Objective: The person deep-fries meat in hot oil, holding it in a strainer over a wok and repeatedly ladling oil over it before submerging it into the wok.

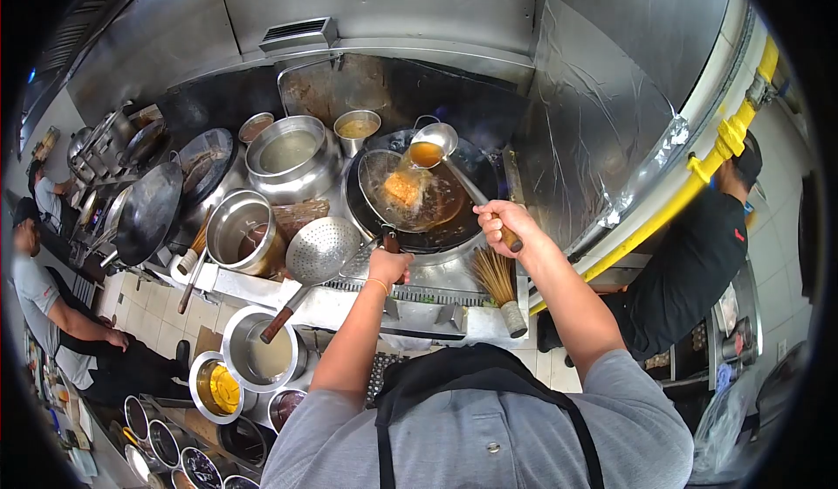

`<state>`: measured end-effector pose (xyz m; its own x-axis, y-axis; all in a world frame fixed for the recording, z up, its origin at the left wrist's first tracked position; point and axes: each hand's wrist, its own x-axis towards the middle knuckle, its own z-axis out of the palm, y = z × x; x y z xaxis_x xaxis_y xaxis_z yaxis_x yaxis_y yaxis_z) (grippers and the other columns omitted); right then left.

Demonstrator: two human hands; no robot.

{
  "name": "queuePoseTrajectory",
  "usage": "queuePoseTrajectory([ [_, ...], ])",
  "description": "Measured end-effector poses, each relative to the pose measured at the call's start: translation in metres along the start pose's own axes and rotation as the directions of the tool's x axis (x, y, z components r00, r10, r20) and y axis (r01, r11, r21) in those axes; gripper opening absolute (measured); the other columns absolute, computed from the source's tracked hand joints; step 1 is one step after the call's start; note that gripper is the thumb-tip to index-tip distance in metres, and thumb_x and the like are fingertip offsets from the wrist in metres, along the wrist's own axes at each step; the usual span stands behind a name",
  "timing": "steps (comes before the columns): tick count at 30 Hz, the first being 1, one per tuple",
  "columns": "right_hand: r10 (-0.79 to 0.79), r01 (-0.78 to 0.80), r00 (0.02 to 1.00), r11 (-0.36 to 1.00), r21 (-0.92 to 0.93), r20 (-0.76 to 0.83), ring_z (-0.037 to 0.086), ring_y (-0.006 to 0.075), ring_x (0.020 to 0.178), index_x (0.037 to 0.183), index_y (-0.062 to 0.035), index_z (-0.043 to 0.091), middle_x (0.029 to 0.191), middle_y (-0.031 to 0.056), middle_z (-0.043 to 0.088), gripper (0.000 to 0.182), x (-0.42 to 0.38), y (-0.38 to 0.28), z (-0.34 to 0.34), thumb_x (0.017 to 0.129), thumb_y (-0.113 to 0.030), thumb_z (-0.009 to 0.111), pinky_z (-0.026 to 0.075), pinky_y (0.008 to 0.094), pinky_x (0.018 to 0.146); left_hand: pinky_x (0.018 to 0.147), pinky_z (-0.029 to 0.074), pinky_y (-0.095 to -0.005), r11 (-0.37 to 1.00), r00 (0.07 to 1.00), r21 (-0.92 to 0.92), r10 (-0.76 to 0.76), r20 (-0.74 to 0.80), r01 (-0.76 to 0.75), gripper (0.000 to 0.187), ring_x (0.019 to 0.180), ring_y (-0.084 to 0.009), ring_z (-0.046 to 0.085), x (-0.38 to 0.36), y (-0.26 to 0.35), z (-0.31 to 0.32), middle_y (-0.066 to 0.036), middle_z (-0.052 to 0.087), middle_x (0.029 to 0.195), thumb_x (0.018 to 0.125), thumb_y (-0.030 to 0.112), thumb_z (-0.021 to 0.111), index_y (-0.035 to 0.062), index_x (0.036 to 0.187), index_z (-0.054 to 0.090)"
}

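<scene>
My left hand (390, 266) is closed around the short wooden handle of a round wire strainer (374, 179). The strainer sits over a dark wok (476, 218) and bears a golden-orange piece of fried food (402, 189). My right hand (508, 225) grips the long handle of a metal ladle (447, 137). Its bowl, with amber liquid in it, is tilted above the strainer, right by the food. Dark oil glistens in the wok around the strainer. To the left of my left hand lies a perforated skimmer (323, 250), its wooden handle toward me.
A bamboo brush (496, 281) leans on the stove front at right. Metal pots (292, 148) and spare woks (150, 214) stand to the left. Below them are a large pot (297, 349) and a bowl of yellow liquid (224, 389). People stand at far left and right (690, 253).
</scene>
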<state>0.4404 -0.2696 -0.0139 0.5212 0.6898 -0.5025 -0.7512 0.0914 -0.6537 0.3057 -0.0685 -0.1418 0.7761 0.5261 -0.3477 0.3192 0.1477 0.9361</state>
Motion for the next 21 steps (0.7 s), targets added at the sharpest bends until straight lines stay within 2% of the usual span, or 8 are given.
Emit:
queuePoseTrajectory([
  [5,0.019,-0.019,1.000,0.999,-0.043,-0.012,0.038,0.0051,0.040,0.069,-0.0084,0.042,0.055,-0.0017,0.042,0.018,0.009,0.011,-0.009,0.085,-0.007,0.050,0.033,0.0197,0.034,0.037,0.047,-0.0298,0.999,1.000,-0.025,-0.026,0.013,0.026,0.018,0.044,-0.0155,0.053,0.003,-0.009,0.000,-0.007,0.054,0.059,0.071,0.004,0.068,-0.0006,0.069,0.051],
  [8,-0.018,0.012,0.999,0.986,-0.165,-0.037,0.040,0.0073,0.040,0.068,-0.0064,0.046,0.055,0.0003,0.045,0.017,0.012,0.020,-0.014,0.083,-0.007,0.053,0.034,0.0223,0.034,0.039,0.046,-0.0301,0.999,1.000,-0.037,-0.010,-0.014,0.010,0.017,0.042,-0.0175,0.053,-0.001,-0.007,0.001,-0.009,0.054,0.055,0.071,0.005,0.067,-0.0011,0.066,0.052],
  [10,-0.185,0.116,0.976,0.889,-0.444,-0.115,0.043,0.0103,0.040,0.067,-0.0046,0.050,0.054,0.0027,0.048,0.015,0.010,0.027,-0.015,0.081,-0.006,0.055,0.035,0.0261,0.035,0.038,0.047,-0.0301,0.998,1.000,-0.060,-0.001,0.000,0.001,0.016,0.043,-0.0171,0.054,-0.007,-0.003,-0.001,-0.009,0.054,0.055,0.070,0.003,0.067,-0.0012,0.068,0.051],
  [12,-0.215,0.123,0.969,0.849,-0.515,-0.124,0.046,0.0131,0.040,0.066,-0.0022,0.052,0.054,0.0051,0.050,0.013,0.022,0.034,-0.031,0.077,-0.006,0.058,0.037,0.0291,0.036,0.038,0.047,-0.0302,0.999,1.000,-0.031,0.008,-0.019,-0.009,0.017,0.042,-0.0170,0.054,-0.013,0.004,-0.002,-0.009,0.054,0.055,0.070,0.003,0.067,-0.0016,0.070,0.051],
  [14,-0.358,0.127,0.920,0.656,-0.744,-0.159,0.048,0.0146,0.040,0.067,0.0004,0.053,0.054,0.0067,0.052,0.011,0.032,0.043,-0.043,0.074,-0.006,0.059,0.039,0.0303,0.037,0.037,0.047,-0.0303,1.000,0.999,-0.005,0.018,-0.042,-0.018,0.017,0.042,-0.0168,0.054,-0.015,0.008,-0.003,-0.008,0.054,0.056,0.069,0.002,0.067,-0.0021,0.072,0.051],
  [16,-0.386,0.131,0.910,0.621,-0.772,-0.155,0.050,0.0155,0.041,0.068,0.0030,0.054,0.055,0.0079,0.053,0.012,0.036,0.045,-0.052,0.071,-0.006,0.060,0.040,0.0312,0.038,0.036,0.046,-0.0304,0.993,0.993,0.115,0.048,-0.108,-0.036,0.019,0.041,-0.0169,0.053,-0.013,0.009,-0.010,-0.008,0.054,0.056,0.069,0.003,0.068,-0.0024,0.074,0.050],
  [18,-0.417,0.123,0.892,0.595,-0.795,-0.175,0.050,0.0157,0.041,0.069,0.0037,0.054,0.054,0.0085,0.053,0.012,0.038,0.045,-0.060,0.072,-0.006,0.060,0.040,0.0319,0.038,0.036,0.046,-0.0309,0.988,0.986,0.135,0.091,-0.139,-0.072,0.019,0.040,-0.0174,0.053,-0.011,0.010,-0.016,-0.009,0.054,0.055,0.067,0.003,0.068,-0.0034,0.070,0.050],
  [21,-0.337,0.102,0.920,0.701,-0.705,-0.202,0.049,0.0148,0.040,0.068,0.0014,0.053,0.054,0.0074,0.052,0.011,0.033,0.044,-0.061,0.073,-0.005,0.059,0.039,0.0313,0.037,0.036,0.046,-0.0313,0.984,0.979,0.144,0.129,-0.159,-0.107,0.022,0.039,-0.0183,0.054,-0.009,0.017,-0.026,-0.011,0.056,0.055,0.065,0.003,0.068,-0.0057,0.069,0.049],
])
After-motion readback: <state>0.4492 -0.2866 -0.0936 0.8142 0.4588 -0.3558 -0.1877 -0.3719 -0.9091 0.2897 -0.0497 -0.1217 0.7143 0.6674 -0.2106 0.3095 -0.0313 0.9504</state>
